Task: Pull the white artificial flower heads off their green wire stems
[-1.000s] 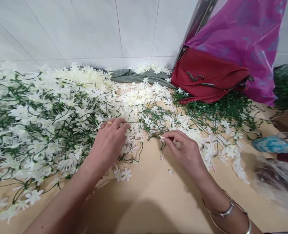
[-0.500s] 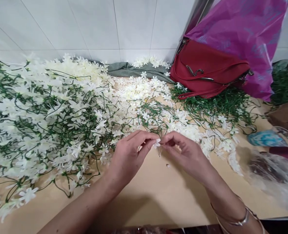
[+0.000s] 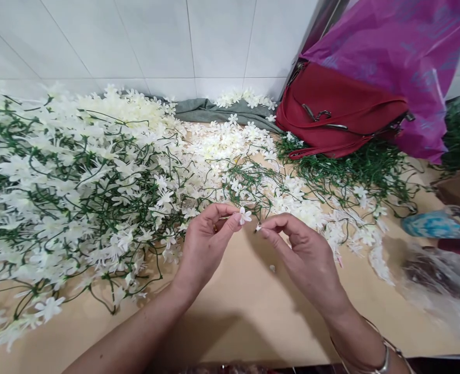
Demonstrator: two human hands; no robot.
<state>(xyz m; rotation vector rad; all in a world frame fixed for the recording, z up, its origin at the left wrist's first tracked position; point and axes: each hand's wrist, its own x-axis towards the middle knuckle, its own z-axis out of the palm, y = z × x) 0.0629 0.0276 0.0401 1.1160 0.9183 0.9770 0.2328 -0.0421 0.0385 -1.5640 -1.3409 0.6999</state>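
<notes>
My left hand (image 3: 206, 246) pinches a small white artificial flower (image 3: 244, 215) between thumb and forefinger, held above the tan table (image 3: 245, 306). My right hand (image 3: 306, 254) is just to its right, thumb and forefinger pinched on a tiny white piece (image 3: 258, 227); the two pinches are a little apart. A large heap of white flowers on green wire stems (image 3: 70, 182) fills the left side. Loose white blossoms (image 3: 230, 145) lie behind the hands. A tiny white bit (image 3: 271, 268) lies on the table under my right hand.
A red handbag (image 3: 339, 114) leans against a purple plastic bag (image 3: 393, 57) at the back right, with bare green stems (image 3: 354, 171) in front of it. A grey cloth (image 3: 214, 110) lies along the tiled wall. Clear plastic bags (image 3: 436, 280) sit at the right edge.
My left hand left the flower heap and came to the middle holding a flower. The two pinches met there, then drew slightly apart.
</notes>
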